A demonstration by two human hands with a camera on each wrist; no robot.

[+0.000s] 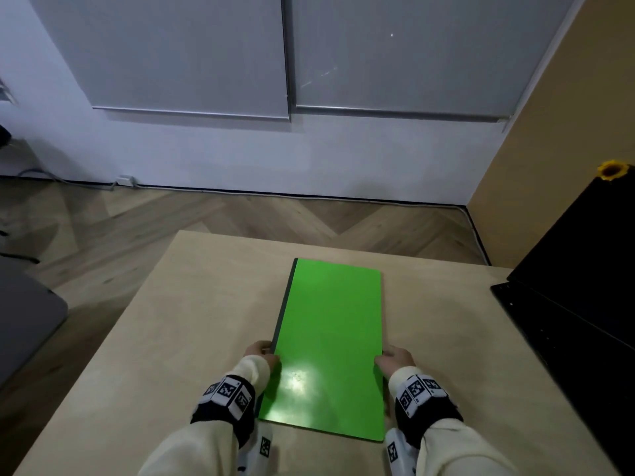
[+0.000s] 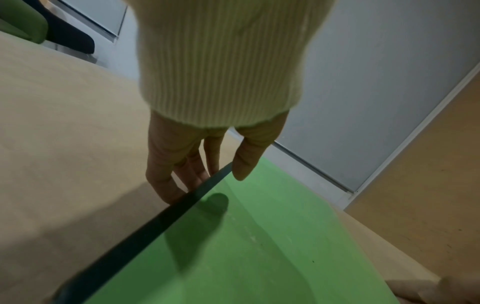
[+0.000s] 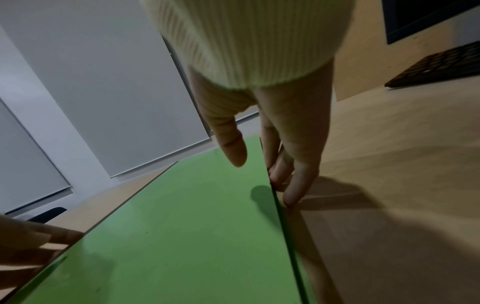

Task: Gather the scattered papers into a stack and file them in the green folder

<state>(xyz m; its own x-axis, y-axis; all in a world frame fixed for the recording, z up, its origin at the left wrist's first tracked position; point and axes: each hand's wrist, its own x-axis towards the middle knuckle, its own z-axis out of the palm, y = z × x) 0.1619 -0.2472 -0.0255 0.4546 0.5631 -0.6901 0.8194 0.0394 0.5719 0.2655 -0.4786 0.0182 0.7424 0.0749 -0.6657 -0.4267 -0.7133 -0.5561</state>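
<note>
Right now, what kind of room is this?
Probably a home office or study. A pale wooden desk holds an open black laptop and a bright green folder, and grey roller blinds hang down behind it.

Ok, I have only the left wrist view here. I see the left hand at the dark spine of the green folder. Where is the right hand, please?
Observer: The right hand is at the opposite long edge of the green folder. Its fingers are straight, beside that edge.
Operator: Is the folder open or closed?
Observer: It is closed. In the head view it lies on the table with its length pointing away from the person.
Operator: Is something near it on the right side?
Observer: Yes, an open black laptop stands at the right edge of the table, apart from the folder.
</note>
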